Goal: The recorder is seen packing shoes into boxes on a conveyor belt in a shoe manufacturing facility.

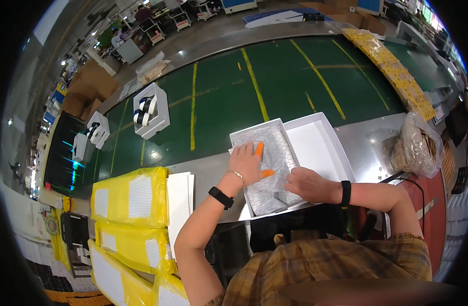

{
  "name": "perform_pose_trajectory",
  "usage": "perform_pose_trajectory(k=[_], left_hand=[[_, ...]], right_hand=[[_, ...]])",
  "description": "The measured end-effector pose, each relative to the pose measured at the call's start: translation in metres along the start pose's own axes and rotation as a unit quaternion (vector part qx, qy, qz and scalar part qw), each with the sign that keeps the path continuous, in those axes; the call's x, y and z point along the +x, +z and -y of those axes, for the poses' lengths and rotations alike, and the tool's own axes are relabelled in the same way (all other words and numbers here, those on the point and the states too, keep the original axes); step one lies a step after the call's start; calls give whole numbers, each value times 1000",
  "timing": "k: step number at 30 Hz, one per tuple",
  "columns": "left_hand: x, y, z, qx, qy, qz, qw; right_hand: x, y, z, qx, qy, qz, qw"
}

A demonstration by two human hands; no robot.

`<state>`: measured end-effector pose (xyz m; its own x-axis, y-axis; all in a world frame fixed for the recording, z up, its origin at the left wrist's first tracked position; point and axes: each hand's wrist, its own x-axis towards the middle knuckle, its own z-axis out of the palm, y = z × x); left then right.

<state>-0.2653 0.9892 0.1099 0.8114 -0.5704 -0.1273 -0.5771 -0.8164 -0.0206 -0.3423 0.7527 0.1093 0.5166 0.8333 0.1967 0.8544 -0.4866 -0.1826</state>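
A white box (289,134) lined with grey-printed tissue paper (275,152) lies in front of me at the metal edge of the conveyor. My left hand (245,164) rests on the paper with its fingers spread; orange covers sit on its thumb and one finger. At the paper's right edge, beside the box wall, my right hand (308,184) has its fingers curled together, apparently pinching the paper. What lies under the paper is hidden. A second white box part (315,137), shallow and bare inside, lies against the right side of the lined box.
Open boxes with shoes (151,112) stand on the green conveyor belt (218,97) at the left. Yellow-wrapped packs (129,199) and white sheets (179,199) lie left of me. A plastic bag (420,145) sits at the right; a yellow-taped strip (392,71) crosses the far right.
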Motion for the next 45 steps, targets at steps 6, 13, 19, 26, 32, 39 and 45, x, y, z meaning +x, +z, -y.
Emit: perform_pose_trajectory(k=[6,13,19,26,32,39,45], left_hand=[[-10,6,-2,42,-18,-28,999],[-22,15,8,36,-20,-90,995],[-24,14,3,50,-29,-91,994],[-32,4,-1,57,-42,-37,997],[-50,-14,19,4,-95,-162,982],[-49,-5,18,-23,-13,-108,994],[-61,-17,26,-152,-51,-153,975]], right_hand=[[11,-3,11,-19,-22,-68,997],[18,-3,11,-35,9,-50,998],[9,-5,17,-40,4,-2,999],[7,-12,16,25,-28,23,999],[1,-12,-9,375,293,-200,857],[2,25,-31,489,396,57,775],[-10,53,-50,165,395,30,903]])
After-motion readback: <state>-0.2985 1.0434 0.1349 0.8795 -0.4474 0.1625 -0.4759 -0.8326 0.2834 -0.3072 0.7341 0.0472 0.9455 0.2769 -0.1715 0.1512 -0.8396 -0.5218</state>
